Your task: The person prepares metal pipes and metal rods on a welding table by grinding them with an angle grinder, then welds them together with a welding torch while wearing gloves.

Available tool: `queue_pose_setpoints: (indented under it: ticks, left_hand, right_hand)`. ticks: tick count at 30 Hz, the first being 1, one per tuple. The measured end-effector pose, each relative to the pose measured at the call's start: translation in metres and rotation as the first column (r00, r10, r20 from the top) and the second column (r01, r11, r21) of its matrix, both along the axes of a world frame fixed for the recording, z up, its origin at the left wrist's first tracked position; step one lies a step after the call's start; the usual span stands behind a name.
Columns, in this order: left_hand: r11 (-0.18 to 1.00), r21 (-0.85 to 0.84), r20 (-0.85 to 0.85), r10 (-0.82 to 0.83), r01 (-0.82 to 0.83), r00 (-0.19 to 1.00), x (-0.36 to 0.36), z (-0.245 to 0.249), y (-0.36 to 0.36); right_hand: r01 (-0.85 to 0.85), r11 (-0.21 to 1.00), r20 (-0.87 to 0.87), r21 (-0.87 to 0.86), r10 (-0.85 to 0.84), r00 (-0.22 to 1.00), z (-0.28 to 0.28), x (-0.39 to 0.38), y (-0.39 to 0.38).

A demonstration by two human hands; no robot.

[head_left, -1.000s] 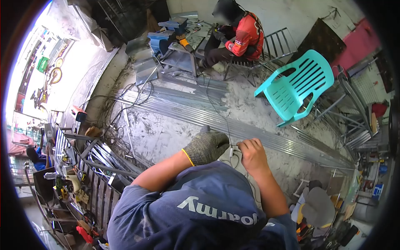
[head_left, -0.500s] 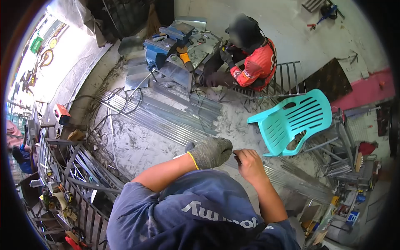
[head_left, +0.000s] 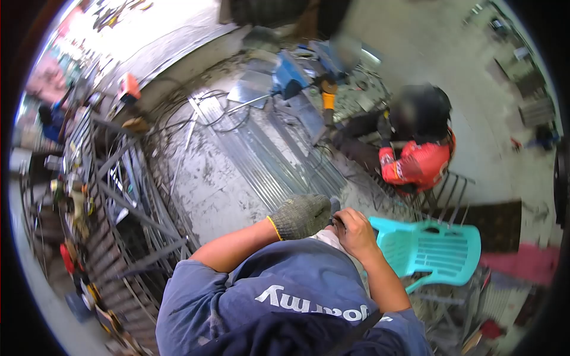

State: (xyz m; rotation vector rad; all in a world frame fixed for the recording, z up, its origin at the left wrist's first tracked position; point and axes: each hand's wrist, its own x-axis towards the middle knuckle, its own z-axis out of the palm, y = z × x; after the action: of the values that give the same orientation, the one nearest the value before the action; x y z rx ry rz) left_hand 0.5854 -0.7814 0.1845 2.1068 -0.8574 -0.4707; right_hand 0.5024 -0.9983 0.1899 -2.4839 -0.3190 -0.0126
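Note:
My left hand (head_left: 301, 218) wears a grey knitted work glove with a yellow cuff edge. Its fingers are curled closed in front of my chest, and whatever they grip is hidden. Beside it, nearly touching, is my bare right hand (head_left: 357, 234), thumb and fingers pinched together. A small dark thing shows at the right fingertips, too small to name. Below both hands, long ribbed metal strips (head_left: 246, 157) lie on the dusty floor. A turquoise plastic chair (head_left: 445, 252) stands to the right of my right hand.
A seated co-worker in a red shirt (head_left: 421, 163) is ahead right, near an orange angle grinder (head_left: 328, 98) and a blue vise (head_left: 291, 71). Cables (head_left: 219, 121) loop across the floor. A metal rack with long offcuts (head_left: 127, 196) stands at left.
My view has turned left, so the co-worker, chair and metal strips appear further right and lower. Both hands stay close together before my chest, the right fingers still pinched.

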Motion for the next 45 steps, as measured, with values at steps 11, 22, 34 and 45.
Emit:
queue_pose_setpoints:
  ticks: [11, 22, 34, 45]
  left_hand:
    - [0.579, -0.392, -0.488, 0.528, -0.715, 0.695, -0.013, -0.032, -0.096]
    - [0.009, -0.159, -0.932, 0.328, -0.987, 0.154, -0.035, -0.16, -0.131]
    - [-0.144, -0.027, -0.674, 0.733, -0.989, -0.089, -0.139, -0.243, -0.101]
    - [-0.199, -0.046, -0.795, 0.601, -0.979, -0.085, -0.154, -0.201, -0.056]
  right_hand:
    - [-0.247, 0.862, -0.097, 0.443, 0.32, 0.942, -0.011, 0.134, -0.058]
    - [-0.199, 0.879, -0.638, 0.434, 0.456, 0.621, -0.15, 0.244, -0.04]
    - [0.208, 0.911, -0.314, -0.355, -0.326, 0.892, -0.482, 0.556, -0.098]
    - [0.491, 0.799, -0.922, 0.348, 0.196, 0.335, -0.46, 0.456, -0.142]
